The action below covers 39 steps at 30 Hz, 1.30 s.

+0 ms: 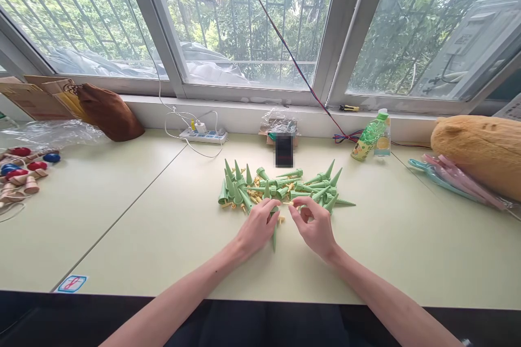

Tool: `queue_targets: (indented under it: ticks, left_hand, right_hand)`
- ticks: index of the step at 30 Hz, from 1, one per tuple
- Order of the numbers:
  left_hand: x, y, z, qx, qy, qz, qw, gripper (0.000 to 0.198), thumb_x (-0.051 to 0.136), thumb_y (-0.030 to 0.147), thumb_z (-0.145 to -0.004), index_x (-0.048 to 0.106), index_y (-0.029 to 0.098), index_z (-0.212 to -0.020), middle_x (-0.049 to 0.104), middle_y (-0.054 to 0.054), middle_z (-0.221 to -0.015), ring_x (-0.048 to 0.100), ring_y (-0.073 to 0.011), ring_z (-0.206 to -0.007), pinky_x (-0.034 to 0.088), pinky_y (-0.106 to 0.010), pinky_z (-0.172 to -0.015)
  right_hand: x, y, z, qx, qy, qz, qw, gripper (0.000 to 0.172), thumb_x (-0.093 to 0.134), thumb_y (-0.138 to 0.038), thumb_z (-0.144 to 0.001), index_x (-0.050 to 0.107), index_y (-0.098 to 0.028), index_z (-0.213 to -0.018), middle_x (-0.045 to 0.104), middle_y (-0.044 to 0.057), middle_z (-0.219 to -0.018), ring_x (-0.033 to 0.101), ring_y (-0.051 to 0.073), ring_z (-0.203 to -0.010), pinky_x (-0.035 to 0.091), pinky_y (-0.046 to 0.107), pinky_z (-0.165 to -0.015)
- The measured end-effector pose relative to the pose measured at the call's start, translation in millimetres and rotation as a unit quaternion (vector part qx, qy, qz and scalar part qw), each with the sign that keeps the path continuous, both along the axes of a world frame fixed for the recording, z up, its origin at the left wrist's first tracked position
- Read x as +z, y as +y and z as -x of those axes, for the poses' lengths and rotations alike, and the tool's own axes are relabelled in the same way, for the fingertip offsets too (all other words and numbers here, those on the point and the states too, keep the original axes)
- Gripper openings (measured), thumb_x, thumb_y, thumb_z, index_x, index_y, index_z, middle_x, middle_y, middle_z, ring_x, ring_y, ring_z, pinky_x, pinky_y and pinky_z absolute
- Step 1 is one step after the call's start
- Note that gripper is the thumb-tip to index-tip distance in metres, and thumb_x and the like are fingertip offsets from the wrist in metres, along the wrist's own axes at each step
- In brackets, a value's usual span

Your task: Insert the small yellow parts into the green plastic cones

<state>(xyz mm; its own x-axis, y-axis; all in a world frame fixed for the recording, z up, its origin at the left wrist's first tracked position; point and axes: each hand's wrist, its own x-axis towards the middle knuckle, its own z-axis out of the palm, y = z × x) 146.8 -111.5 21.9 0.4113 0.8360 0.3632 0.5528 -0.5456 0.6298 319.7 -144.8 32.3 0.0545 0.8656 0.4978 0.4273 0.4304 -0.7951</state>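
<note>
1. While both hands come close together at the near side of the heap, the L hand [257, 226] has its grip mostly closed, fingers curled over a green spike [274, 239]; exact contact partly hidden.
2. That spike's narrow tip points twd the person, sticking out below the fingers.
3. R hand [317, 226]: grip pinched, thumb & index tips tog. on a thin pale-yellow peg [287, 204], which pokes sideways twd the L hand.
4. Hands are nr each other, not touching.
5. Small yellow pc. [281, 219] is just beside the L hand, on the pale worktop [163, 238].
6. Heap of green cones [248, 175], mixed w/ small yellow fittings, lies right beyond both hands, mid-worktop; some cones stand upright, others on their sides.
7. Behind the heap: dark pixelated block [284, 150], detail n/a; white power strip [203, 136] to its L, nr the window wall.
8. R side, far edge: green bottle [368, 138] w/ a clear bottle [383, 146] next to it; tan plush [476, 152] farther R, pink plastic bag [459, 179] in front.
9. L side: brown pouch [108, 111] nr the windows, wooden toys w/ red & blue balls [37, 165] closer in.
</note>
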Motion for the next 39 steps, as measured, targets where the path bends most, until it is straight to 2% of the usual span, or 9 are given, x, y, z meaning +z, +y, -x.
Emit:
queue_targets:
  ticks: [7, 14, 19, 31, 39]
  left_hand:
    - [1.2, 2.5, 0.5, 0.018, -0.053, -0.020, 0.998, 0.017, 0.044, 0.022, -0.099, 0.059, 0.020, -0.106, 0.062, -0.004, -0.095, 0.051, -0.0105, -0.059, 0.044, -0.024, -0.058]
    - [7.2, 1.6, 0.7, 0.046, -0.119, -0.015, 0.992, 0.014, 0.043, 0.026, -0.100, 0.055, 0.021, -0.107, 0.058, -0.002, -0.092, 0.047, -0.0088, -0.056, 0.040, -0.022, -0.052]
    - [8.2, 0.1, -0.6, 0.042, -0.125, -0.013, 0.991, 0.014, 0.044, 0.027, -0.100, 0.055, 0.020, -0.105, 0.056, -0.001, -0.089, 0.047, -0.0087, -0.056, 0.040, -0.022, -0.052]
    - [6.0, -1.1, -2.2, 0.020, -0.137, -0.016, 0.990, 0.014, 0.044, 0.026, -0.101, 0.056, 0.020, -0.105, 0.055, -0.001, -0.090, 0.043, -0.0075, -0.055, 0.040, -0.021, -0.051]
    - [3.8, -0.7, -3.6, 0.022, -0.135, -0.026, 0.990, 0.014, 0.045, 0.026, -0.100, 0.056, 0.021, -0.107, 0.058, -0.002, -0.093, 0.049, -0.0082, -0.058, 0.045, -0.021, -0.054]
  right_hand:
    - [-2.0, 0.8, -0.8, -0.012, 0.007, -0.010, 1.000, 0.014, 0.057, -0.032, -0.094, 0.063, -0.020, -0.099, 0.066, 0.003, -0.081, 0.045, 0.009, -0.045, 0.043, 0.026, -0.045]
    - [-3.8, 1.6, -2.0, -0.003, 0.003, -0.009, 1.000, 0.013, 0.055, -0.029, -0.096, 0.064, -0.020, -0.098, 0.065, 0.004, -0.083, 0.047, 0.011, -0.049, 0.043, 0.027, -0.048]
    - [-4.2, 2.0, -2.0, 0.005, 0.005, -0.007, 1.000, 0.013, 0.054, -0.029, -0.096, 0.063, -0.020, -0.098, 0.064, 0.003, -0.082, 0.050, 0.012, -0.051, 0.043, 0.027, -0.049]
    - [-2.7, 1.5, -1.5, 0.018, -0.004, -0.008, 1.000, 0.012, 0.055, -0.027, -0.095, 0.064, -0.019, -0.096, 0.063, 0.002, -0.080, 0.042, 0.010, -0.049, 0.039, 0.025, -0.049]
    - [-2.8, 2.6, -0.6, 0.031, -0.007, 0.007, 0.999, 0.013, 0.054, -0.028, -0.096, 0.064, -0.019, -0.096, 0.063, 0.002, -0.080, 0.044, 0.010, -0.049, 0.039, 0.026, -0.049]
